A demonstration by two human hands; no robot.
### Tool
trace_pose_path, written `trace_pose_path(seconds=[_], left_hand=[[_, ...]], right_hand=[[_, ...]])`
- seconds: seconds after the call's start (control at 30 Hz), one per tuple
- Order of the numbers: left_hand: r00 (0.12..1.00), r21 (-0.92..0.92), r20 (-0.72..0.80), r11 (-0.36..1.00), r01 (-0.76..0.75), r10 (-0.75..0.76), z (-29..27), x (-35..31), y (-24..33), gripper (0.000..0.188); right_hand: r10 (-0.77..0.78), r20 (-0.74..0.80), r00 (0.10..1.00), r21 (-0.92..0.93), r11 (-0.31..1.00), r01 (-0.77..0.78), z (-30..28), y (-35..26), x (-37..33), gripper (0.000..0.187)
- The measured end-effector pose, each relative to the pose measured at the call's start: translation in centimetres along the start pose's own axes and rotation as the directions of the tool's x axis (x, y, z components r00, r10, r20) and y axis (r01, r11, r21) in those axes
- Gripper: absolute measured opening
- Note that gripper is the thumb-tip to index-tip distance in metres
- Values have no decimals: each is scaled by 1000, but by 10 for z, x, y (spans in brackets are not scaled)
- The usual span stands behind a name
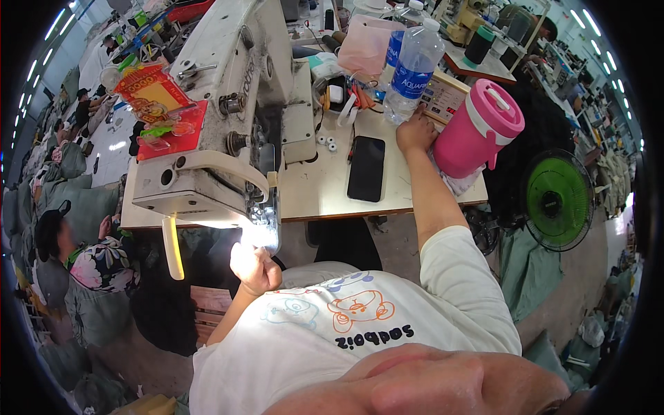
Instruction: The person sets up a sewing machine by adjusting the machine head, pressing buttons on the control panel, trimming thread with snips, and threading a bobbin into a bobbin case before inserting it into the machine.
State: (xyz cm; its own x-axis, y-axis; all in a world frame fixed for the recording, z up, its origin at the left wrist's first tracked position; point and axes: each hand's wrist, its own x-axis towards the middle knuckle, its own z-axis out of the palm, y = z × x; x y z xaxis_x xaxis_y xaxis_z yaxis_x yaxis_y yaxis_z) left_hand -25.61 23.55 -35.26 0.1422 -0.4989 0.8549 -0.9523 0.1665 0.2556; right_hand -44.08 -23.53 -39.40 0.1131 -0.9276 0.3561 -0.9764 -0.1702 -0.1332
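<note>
- The left hand (pixel 256 270) sat just in front of the bench's edge, close under the sewing machine (pixel 221 69), its fingers curled in. Lamp glare washed out the fingertips, so I couldn't tell whether they pinched anything.
- The right hand (pixel 415 131) lay released on the far part of the bench (pixel 325 190), its fingers reaching toward the panel (pixel 445 98); whether they touched it, I couldn't tell.
- The clear bottle (pixel 413 69) stood upright just beside that hand, its base close to the knuckles and its side overlapping the panel's left end from my view. A second bottle (pixel 394 45) stood behind it.
- The pink jug (pixel 460 142) stood on a cloth (pixel 460 183) near the bench's right end, so the right wrist had a narrow lane between jug and bottle.
- The phone (pixel 366 169) lay flat near the front edge. A strip of pale top showed on its left, toward the machine, and another on its right, toward the forearm.
- Small white bobbins (pixel 332 147) lay between the phone and the machine's base.
- A yellow strip (pixel 173 249) hung from the machine's head below the front edge, to the left of the left hand and well apart from it.
- Past the right end stood a green fan (pixel 558 200).
</note>
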Motion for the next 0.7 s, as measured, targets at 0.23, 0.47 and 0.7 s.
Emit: trace_pose_path(seconds=[0.23,0.47,0.7], left_hand=[[1000,-4,-20,1000,-3,2,2,-4,-3,20],[1000,-14,1,1000,5,-5,1,0,-1,19],[1000,4,4,1000,13,-13,-1,1,2,17]], right_hand=[[2,-1,1000,8,1000,-2,3,1,2,69],[0,-15,1000,13,1000,0,4,2,2,71],[15,28,1000,-3,1000,-14,-3,-2,0,71]])
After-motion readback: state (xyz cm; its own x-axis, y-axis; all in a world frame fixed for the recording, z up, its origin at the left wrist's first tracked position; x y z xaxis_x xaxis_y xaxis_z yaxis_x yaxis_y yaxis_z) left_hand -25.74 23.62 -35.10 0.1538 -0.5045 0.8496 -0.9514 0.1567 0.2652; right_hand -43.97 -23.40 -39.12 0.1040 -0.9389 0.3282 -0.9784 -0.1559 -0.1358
